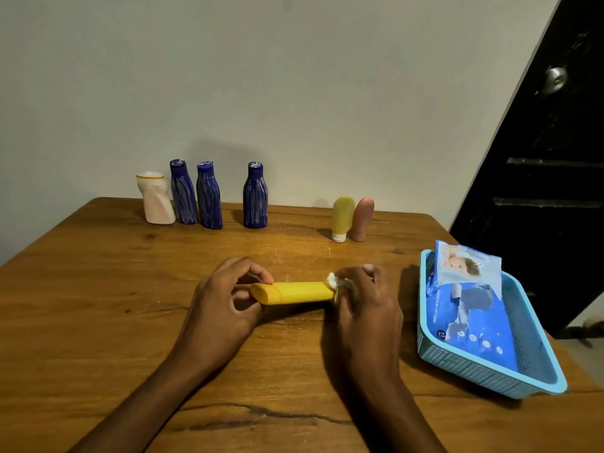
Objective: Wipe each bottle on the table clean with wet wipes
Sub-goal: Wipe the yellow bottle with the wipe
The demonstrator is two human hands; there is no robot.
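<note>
- A smooth yellow bottle (pixel 294 292), a rounded, flattish plastic shape, is held lying sideways just above the middle of the wooden table (pixel 98 289), whose grain shows knots and a dark crack near the front edge.
- The left hand (pixel 222 302) pinches the bottle's capped end between curled fingertips and thumb.
- The right hand (pixel 366 299) is curled round the other end, pressing a crumpled white wet wipe (pixel 336 284) against it (only a small wad of it shows past the fingers).
- Along the wall stand a waisted white bottle (pixel 157 199), then three dark blue bottles (pixel 209 196) with pale streaks down their ribbed sides.
- Further right, a matte yellow tube (pixel 343 217) and a pink tube (pixel 362 218) stand cap-down, touching.
- At the right edge a light blue perforated plastic basket (pixel 490 380) holds a glossy blue pack of wipes (pixel 467 302), propped against the far rim.
</note>
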